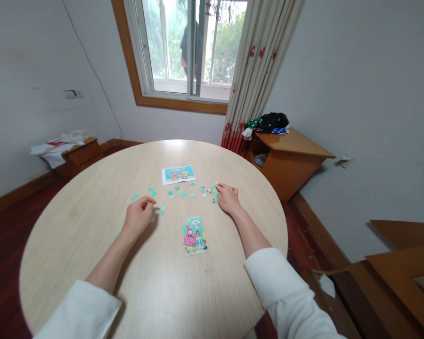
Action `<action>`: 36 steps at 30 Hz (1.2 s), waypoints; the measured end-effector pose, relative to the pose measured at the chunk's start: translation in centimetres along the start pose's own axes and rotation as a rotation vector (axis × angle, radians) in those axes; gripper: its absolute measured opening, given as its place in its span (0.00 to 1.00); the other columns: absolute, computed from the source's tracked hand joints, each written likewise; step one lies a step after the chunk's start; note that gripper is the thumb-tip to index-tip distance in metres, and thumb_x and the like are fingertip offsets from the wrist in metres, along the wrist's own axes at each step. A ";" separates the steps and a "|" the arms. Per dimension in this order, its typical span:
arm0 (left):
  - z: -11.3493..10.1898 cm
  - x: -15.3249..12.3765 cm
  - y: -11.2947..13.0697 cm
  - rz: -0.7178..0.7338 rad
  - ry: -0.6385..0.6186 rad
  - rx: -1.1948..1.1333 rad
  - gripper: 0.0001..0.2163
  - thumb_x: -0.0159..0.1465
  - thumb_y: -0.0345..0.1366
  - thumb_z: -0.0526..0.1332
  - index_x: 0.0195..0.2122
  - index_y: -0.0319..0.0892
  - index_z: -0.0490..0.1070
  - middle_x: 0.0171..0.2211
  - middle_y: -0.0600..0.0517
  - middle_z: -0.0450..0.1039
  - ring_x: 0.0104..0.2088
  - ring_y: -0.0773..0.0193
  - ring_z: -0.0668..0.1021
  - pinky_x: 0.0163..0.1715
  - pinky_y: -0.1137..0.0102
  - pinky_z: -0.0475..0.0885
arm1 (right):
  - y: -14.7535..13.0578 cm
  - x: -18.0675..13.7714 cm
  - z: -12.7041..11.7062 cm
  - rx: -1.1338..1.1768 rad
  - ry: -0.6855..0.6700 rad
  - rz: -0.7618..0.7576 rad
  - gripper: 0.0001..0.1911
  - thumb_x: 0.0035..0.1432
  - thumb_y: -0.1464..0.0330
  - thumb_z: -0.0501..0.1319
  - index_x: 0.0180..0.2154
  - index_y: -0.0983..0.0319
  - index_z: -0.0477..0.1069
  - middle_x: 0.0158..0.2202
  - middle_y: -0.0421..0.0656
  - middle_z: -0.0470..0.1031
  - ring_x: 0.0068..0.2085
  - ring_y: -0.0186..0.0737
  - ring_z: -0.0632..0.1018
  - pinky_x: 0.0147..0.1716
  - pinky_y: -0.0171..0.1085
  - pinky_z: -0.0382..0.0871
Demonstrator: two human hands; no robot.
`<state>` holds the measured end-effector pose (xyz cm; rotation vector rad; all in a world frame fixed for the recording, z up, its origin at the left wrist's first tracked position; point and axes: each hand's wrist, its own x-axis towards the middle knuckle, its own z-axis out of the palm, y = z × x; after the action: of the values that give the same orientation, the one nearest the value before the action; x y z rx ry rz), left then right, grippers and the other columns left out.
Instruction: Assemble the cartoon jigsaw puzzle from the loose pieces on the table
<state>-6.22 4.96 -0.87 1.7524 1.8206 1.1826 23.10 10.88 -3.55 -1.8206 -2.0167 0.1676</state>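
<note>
My left hand (140, 215) hovers at the left of the round table, its fingers curled and closed; anything between the fingertips is hidden. Close beside it lie turquoise puzzle pieces (160, 211). Over on the right, my right hand (228, 197) has its fingers bent together, the fingertips at a puzzle piece (216, 184) by a cluster of mixed pieces (209, 190). Between my forearms lies a partly joined jigsaw puzzle (195, 236), showing a pink starfish figure and a pale tall figure on turquoise. Its right edge is uneven.
A printed picture sheet (178, 174) lies beyond the loose pieces on the wooden table (155, 292). More turquoise pieces (178, 193) are scattered in the middle. A wooden cabinet (297, 146) with cloths (272, 122) stands behind at the right, next to a curtain (257, 61).
</note>
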 end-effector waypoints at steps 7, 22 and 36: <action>-0.7 0.3 0.2 -0.083 0.058 -0.027 0.10 0.49 0.36 0.50 0.24 0.41 0.70 0.14 0.56 0.63 0.17 0.65 0.66 0.20 0.72 0.58 | 0.2 0.1 0.2 -0.007 0.073 0.044 0.18 0.59 0.73 0.50 0.47 0.60 0.73 0.51 0.51 0.69 0.53 0.48 0.67 0.52 0.48 0.54; -1.0 0.3 0.3 -0.094 0.100 -0.050 0.10 0.48 0.37 0.50 0.24 0.42 0.70 0.14 0.56 0.62 0.18 0.64 0.66 0.21 0.71 0.59 | 1.8 0.3 -0.4 0.132 0.083 0.077 0.24 0.55 0.78 0.46 0.46 0.58 0.74 0.55 0.46 0.71 0.58 0.41 0.66 0.55 0.47 0.49; -0.7 0.3 0.2 -0.112 0.097 -0.056 0.12 0.46 0.39 0.49 0.23 0.42 0.70 0.14 0.55 0.63 0.17 0.64 0.65 0.20 0.71 0.57 | 1.7 0.4 -0.5 0.070 0.038 0.121 0.24 0.56 0.78 0.48 0.47 0.57 0.74 0.55 0.45 0.71 0.57 0.40 0.67 0.54 0.44 0.49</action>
<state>-6.67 5.03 -0.19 1.5667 1.8938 1.2806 24.85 11.37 -3.66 -1.8882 -1.8521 0.2337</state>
